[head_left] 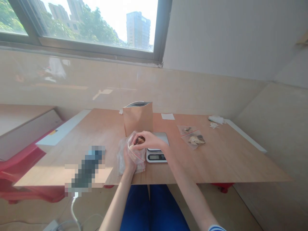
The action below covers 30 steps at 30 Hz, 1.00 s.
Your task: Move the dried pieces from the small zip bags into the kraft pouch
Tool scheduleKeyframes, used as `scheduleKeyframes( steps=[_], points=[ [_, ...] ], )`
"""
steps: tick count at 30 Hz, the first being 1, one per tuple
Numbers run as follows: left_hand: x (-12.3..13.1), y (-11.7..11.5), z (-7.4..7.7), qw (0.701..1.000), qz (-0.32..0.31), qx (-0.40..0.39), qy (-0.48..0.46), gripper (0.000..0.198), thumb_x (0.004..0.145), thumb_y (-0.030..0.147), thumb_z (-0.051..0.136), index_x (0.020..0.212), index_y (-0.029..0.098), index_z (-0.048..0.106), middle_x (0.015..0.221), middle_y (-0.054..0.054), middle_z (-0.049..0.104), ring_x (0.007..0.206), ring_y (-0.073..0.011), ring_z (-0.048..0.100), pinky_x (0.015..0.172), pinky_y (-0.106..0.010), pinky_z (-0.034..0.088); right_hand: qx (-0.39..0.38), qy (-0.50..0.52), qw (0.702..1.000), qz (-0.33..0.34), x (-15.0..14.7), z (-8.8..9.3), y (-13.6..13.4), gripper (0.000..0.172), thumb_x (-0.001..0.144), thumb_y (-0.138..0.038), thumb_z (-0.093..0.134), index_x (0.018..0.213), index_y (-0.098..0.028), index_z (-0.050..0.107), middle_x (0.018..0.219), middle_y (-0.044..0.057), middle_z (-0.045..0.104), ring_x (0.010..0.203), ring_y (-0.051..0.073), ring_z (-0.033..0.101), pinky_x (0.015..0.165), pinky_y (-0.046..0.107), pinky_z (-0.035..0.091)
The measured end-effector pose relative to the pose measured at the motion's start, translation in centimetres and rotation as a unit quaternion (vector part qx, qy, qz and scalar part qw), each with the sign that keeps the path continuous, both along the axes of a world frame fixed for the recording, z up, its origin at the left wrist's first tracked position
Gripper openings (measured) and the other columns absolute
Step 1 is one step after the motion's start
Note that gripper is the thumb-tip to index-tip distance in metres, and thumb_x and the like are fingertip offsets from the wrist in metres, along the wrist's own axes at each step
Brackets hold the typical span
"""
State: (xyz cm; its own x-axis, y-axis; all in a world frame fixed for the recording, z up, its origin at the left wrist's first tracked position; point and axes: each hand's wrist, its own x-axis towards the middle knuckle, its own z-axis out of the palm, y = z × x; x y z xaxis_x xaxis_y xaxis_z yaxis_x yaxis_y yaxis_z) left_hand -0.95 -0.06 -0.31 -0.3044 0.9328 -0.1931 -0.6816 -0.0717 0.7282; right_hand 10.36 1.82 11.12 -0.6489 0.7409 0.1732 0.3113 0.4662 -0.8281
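Observation:
My left hand [129, 160] is closed round a clear zip bag [138, 155], holding it upright above a pile of similar plastic bags [121, 160]. At the bag's mouth, my right hand [150, 140] pinches some brown dried pieces [140, 140], too small to name surely. Just right of the hands sits a white digital kitchen scale [157, 157], partly covered by my right wrist. Behind them an open brown paper pouch [138, 118] stands upright. Two zip bags lie to the right, a larger one [193, 140] and a smaller one [186, 129], with dried pieces inside.
A white paper slip [167, 116] lies at the back of the wooden table [228, 154]. Crumpled white scraps [216, 120] are at the far right. At the left a pixelated dark object [88, 168] has a white cable [73, 208]. Red stools [29, 160] stand beside and below.

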Motion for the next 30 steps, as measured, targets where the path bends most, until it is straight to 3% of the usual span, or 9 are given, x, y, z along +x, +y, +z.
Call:
scheduleKeyframes(
  steps=[3,7,10,13,16,20,26,30],
  points=[
    [-0.2,-0.2,0.2,1.0,-0.021,0.003,-0.011,0.03,0.083,0.028,0.047,0.106,0.019,0.062,0.085,-0.006,0.069,0.052,-0.0111,0.059,0.037,-0.018,0.038,-0.025,0.136,0.985,-0.098,0.5,1.0,1.0,0.024,0.068,-0.038,0.07,0.079,-0.017,0.064,0.08,0.0,0.063,0.072,0.012,0.056,0.064,0.023,0.045],
    [-0.2,-0.5,0.4,0.999,-0.05,0.004,-0.01,0.037,0.083,0.035,0.046,0.113,0.017,0.057,0.089,-0.01,0.069,0.034,-0.0053,0.045,0.033,-0.018,0.034,0.002,0.332,0.914,-0.234,0.7,2.8,4.4,0.029,0.068,-0.041,0.068,0.083,-0.018,0.061,0.081,0.0,0.062,0.073,0.011,0.057,0.067,0.023,0.047],
    [-0.2,-0.6,0.5,0.999,-0.048,0.006,-0.002,0.043,0.079,0.039,0.051,0.117,0.017,0.055,0.092,-0.01,0.069,0.033,-0.0043,0.044,0.032,-0.018,0.034,0.045,0.365,0.891,-0.265,0.7,4.7,7.3,0.03,0.068,-0.041,0.067,0.085,-0.018,0.062,0.082,0.0,0.062,0.077,0.012,0.058,0.07,0.023,0.047],
    [-0.1,-0.7,0.6,0.999,-0.043,0.005,-0.006,0.047,0.077,0.041,0.056,0.117,0.017,0.055,0.092,-0.011,0.069,0.034,-0.0049,0.045,0.032,-0.019,0.034,0.113,0.297,0.916,-0.243,0.8,6.7,9.3,0.028,0.068,-0.04,0.067,0.083,-0.017,0.063,0.081,0.0,0.061,0.076,0.011,0.056,0.068,0.022,0.045],
    [-0.2,-0.8,0.7,0.998,-0.053,0.005,-0.021,0.045,0.08,0.044,0.052,0.115,0.016,0.056,0.09,-0.011,0.069,0.034,-0.0054,0.045,0.032,-0.019,0.035,0.157,0.165,0.954,-0.194,1.0,8.0,10.2,0.024,0.066,-0.037,0.068,0.077,-0.017,0.062,0.075,-0.002,0.059,0.069,0.01,0.052,0.062,0.022,0.041],
    [-0.2,-0.9,1.0,0.998,-0.059,0.011,-0.023,0.044,0.083,0.043,0.047,0.116,0.016,0.056,0.089,-0.01,0.069,0.035,-0.0049,0.045,0.032,-0.018,0.036,0.103,0.007,0.987,-0.12,1.3,8.6,10.6,0.018,0.066,-0.031,0.065,0.075,-0.016,0.06,0.063,-0.005,0.051,0.059,0.008,0.047,0.054,0.02,0.035],
    [-0.2,-0.9,0.8,0.998,-0.064,0.015,-0.006,0.047,0.082,0.042,0.049,0.122,0.017,0.052,0.091,-0.01,0.069,0.034,-0.0038,0.045,0.031,-0.016,0.034,0.086,-0.115,0.985,-0.093,1.3,9.8,11.3,0.013,0.065,-0.028,0.06,0.068,-0.015,0.059,0.063,-0.004,0.053,0.061,0.008,0.048,0.055,0.02,0.034],
    [-0.2,-0.9,0.7,0.998,-0.052,0.021,-0.003,0.046,0.082,0.037,0.048,0.123,0.017,0.051,0.091,-0.01,0.069,0.034,-0.0043,0.046,0.032,-0.017,0.035,0.081,-0.18,0.972,-0.129,1.0,10.3,12.0,0.019,0.067,-0.033,0.059,0.06,-0.016,0.055,0.056,-0.005,0.048,0.052,0.007,0.041,0.05,0.021,0.029]
  ],
)
